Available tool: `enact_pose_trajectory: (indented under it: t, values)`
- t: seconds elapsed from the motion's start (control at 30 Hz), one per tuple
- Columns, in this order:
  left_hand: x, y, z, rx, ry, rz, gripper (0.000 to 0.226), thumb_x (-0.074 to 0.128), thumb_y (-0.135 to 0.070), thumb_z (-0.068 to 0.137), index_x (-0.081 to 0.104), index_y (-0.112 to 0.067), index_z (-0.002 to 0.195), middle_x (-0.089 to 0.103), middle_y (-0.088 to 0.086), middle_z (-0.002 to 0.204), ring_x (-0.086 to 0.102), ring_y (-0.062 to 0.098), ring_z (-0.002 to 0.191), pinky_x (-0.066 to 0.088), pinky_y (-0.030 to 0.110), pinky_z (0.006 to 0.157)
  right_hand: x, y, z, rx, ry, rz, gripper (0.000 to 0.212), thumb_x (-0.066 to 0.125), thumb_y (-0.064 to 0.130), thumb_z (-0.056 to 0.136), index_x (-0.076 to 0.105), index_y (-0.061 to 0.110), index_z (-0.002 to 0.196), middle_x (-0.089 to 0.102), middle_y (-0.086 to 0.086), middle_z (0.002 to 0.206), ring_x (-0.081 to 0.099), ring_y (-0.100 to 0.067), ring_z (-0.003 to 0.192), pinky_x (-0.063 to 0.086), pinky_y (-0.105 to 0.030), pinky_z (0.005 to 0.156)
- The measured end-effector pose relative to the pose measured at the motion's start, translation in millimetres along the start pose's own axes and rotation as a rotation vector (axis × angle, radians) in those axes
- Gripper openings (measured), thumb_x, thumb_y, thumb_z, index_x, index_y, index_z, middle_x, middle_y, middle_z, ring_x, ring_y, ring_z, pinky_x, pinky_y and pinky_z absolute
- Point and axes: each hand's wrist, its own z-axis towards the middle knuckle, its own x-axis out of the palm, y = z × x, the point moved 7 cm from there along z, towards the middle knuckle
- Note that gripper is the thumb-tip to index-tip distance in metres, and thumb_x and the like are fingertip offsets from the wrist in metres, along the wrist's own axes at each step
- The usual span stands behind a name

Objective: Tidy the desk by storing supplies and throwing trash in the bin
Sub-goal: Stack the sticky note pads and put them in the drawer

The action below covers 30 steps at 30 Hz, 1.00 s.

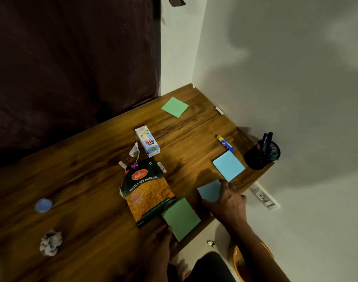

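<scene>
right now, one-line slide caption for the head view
Right hand on a blue sticky pad, left hand by a green pad, snack packet and milkshake carton on the wooden desk.

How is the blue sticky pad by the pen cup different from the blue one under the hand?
The blue pad by the pen cup lies free on the desk, untouched and fully visible. The blue pad under the right hand has the right hand resting on it, which hides part of it. The first sits nearer the black pen cup; the second sits nearer the desk's front edge. Both are light blue squares lying flat.
</scene>
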Motion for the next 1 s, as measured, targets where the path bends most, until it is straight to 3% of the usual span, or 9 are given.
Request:
enact_pose_trajectory:
  t: [0.13,0.27,0.43,0.5,0.57,0.63,0.77,0.9,1.0]
  values:
    - [2.0,-15.0,5.8,0.098,-0.041,0.113,0.015,0.082,-0.013,0.083,0.076,-0.014,0.096,0.074,0.009,0.095,0.071,0.028,0.089,0.055,0.026,0.048,12.8,4.1,16.9,-0.006,0.079,-0.073,0.105,0.062,0.074,0.076,0.020,0.020,0.155,0.036,-0.010,0.153,0.035,-0.033,0.142,0.031,-0.052,0.117]
    - [8.6,-24.5,4.2,0.196,-0.079,0.196,0.015,0.081,-0.014,0.084,0.078,-0.014,0.099,0.075,0.007,0.096,0.072,0.023,0.088,0.058,0.022,0.050,11.5,11.5,28.2,-0.088,0.040,-0.127,0.099,0.060,0.075,0.078,0.027,0.018,0.152,0.043,-0.006,0.144,0.044,-0.028,0.132,0.041,-0.044,0.109]
    - [10.4,-28.9,-8.7,0.267,-0.259,0.356,0.026,0.090,-0.040,0.071,0.072,-0.059,0.066,0.076,-0.012,0.079,0.073,0.012,0.068,0.064,0.037,0.065,6.1,16.3,35.2,-0.213,0.026,-0.201,0.100,0.055,0.079,0.077,0.031,0.014,0.150,0.047,-0.007,0.139,0.049,-0.028,0.127,0.044,-0.043,0.105]
    - [12.4,-34.6,-17.4,0.298,-0.327,0.390,0.030,0.093,-0.035,0.068,0.070,-0.054,0.063,0.074,-0.012,0.078,0.069,0.010,0.070,0.060,0.024,0.070,3.9,13.7,39.5,-0.249,0.066,-0.193,0.098,0.052,0.080,0.078,0.030,0.017,0.150,0.047,-0.004,0.137,0.049,-0.025,0.126,0.044,-0.039,0.105]
    - [14.9,-42.6,-22.9,0.340,-0.386,0.447,0.027,0.095,-0.029,0.066,0.072,-0.042,0.067,0.074,-0.002,0.076,0.065,0.014,0.070,0.049,0.007,0.060,-8.6,10.5,47.5,-0.291,0.030,-0.151,0.090,0.048,0.081,0.081,0.037,0.019,0.146,0.049,-0.003,0.134,0.050,-0.022,0.122,0.046,-0.036,0.102]
    - [16.5,-45.0,-25.1,0.395,-0.438,0.567,0.020,0.097,-0.027,0.063,0.078,-0.030,0.069,0.075,0.005,0.071,0.069,0.023,0.066,0.050,0.018,0.055,-25.8,3.8,60.2,-0.316,-0.045,-0.091,0.081,0.050,0.073,0.086,0.043,0.016,0.143,0.050,-0.007,0.136,0.051,-0.024,0.123,0.048,-0.036,0.100]
    - [10.4,-41.0,-28.7,0.395,-0.512,0.604,0.020,0.094,-0.035,0.067,0.075,-0.029,0.066,0.077,0.005,0.072,0.074,0.028,0.074,0.059,0.038,0.071,-48.3,-12.0,94.7,-0.232,-0.067,0.000,0.081,0.057,0.060,0.091,0.033,0.009,0.149,0.046,-0.013,0.143,0.048,-0.030,0.129,0.047,-0.040,0.103]
    - [11.8,-43.9,-38.1,0.460,-0.543,0.575,0.024,0.086,-0.053,0.073,0.075,-0.032,0.067,0.076,-0.002,0.073,0.072,0.021,0.074,0.059,0.035,0.073,-49.7,-15.9,120.2,-0.202,-0.019,-0.050,0.088,0.060,0.063,0.086,0.029,0.009,0.149,0.048,-0.013,0.138,0.049,-0.029,0.126,0.048,-0.039,0.100]
    - [21.7,-49.7,-44.8,0.457,-0.507,0.511,0.015,0.086,-0.038,0.079,0.080,-0.024,0.079,0.075,-0.003,0.071,0.067,0.012,0.064,0.056,0.028,0.069,-46.8,-17.1,129.1,-0.180,0.003,-0.087,0.086,0.065,0.062,0.083,0.035,0.008,0.142,0.052,-0.015,0.133,0.052,-0.031,0.122,0.050,-0.041,0.097]
